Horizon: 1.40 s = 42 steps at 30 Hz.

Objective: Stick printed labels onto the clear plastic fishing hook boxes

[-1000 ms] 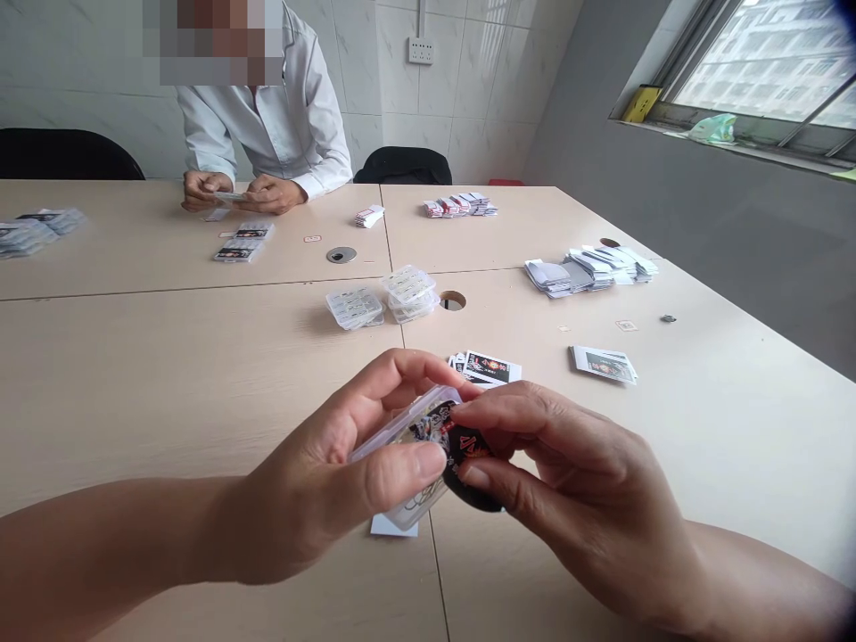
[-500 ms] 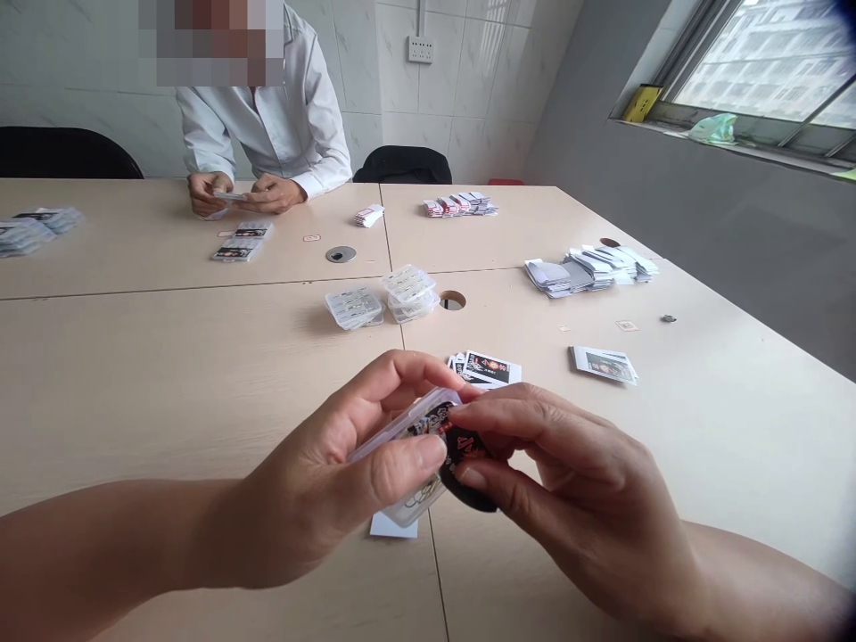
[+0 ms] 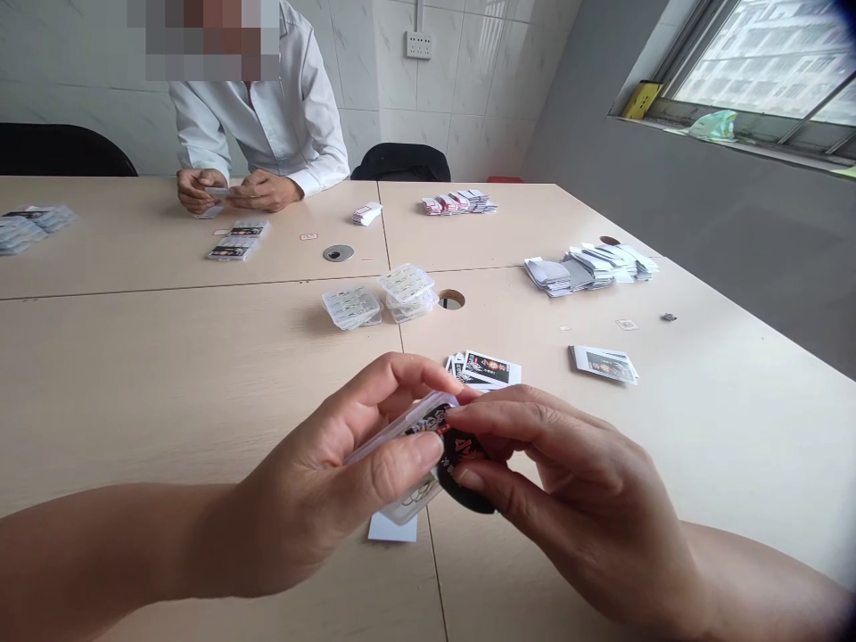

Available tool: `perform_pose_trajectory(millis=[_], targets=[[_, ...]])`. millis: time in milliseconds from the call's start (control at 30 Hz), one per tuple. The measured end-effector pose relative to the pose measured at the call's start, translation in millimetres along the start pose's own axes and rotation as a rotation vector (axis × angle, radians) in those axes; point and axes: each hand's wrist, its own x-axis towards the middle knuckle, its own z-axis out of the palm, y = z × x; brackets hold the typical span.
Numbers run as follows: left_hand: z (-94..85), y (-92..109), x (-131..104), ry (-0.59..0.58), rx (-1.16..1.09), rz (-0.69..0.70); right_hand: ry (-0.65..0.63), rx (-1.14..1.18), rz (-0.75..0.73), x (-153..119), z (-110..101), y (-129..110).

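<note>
Red characters are showing on the black piece [image 3: 461,448] between five and six o'clock; coloured print is marking the card pile [image 3: 491,367] near four o'clock and the card stack [image 3: 605,365] just past three. None is coming through legibly.

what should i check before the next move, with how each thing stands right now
1. Left grip secure on the clear plastic case: looks ok, thumb and fingers around it.
2. Right grip on the black piece with red characters: ok, pinched between thumb and fingers.
3. Clear plastic case level: not ok, it is tilted.
4. Clear plastic case fully shut: cannot tell, the hands hide much of it.
5. White card on the table in full view: not ok, partly hidden.
6. Printed cards lying beyond the hands: ok.
</note>
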Motion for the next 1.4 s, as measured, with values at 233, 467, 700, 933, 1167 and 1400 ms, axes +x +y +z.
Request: perform_pose_trajectory(millis=[233, 467, 700, 933, 1167, 1400], targets=[[1.0, 0.5, 0.2, -0.008, 0.003, -0.004, 0.006, 0.003, 0.002, -0.3, 1.1, -2.0], [0.1, 1.1, -1.5, -0.011, 0.060, 0.000, -0.029, 0.012, 0.031, -1.5, 0.3, -0.7], [1.0, 3.6, -1.2, -0.006, 0.083, -0.011, -0.002, 0.011, 0.010, -1.1, 1.6, -3.9], [0.6, 3.4, -1.3, -0.006, 0.092, 0.000, -0.009, -0.007, 0.001, -2.2, 1.6, -2.5], [1.4, 3.6, -1.3, 0.006, 0.095, -0.003, -0.003, -0.017, -0.014, 0.0, 2.8, -2.4], [1.8, 2.5, -1.0, -0.008, 0.079, 0.010, -0.018, -0.037, 0.001, -2.7, 1.4, -1.2]])
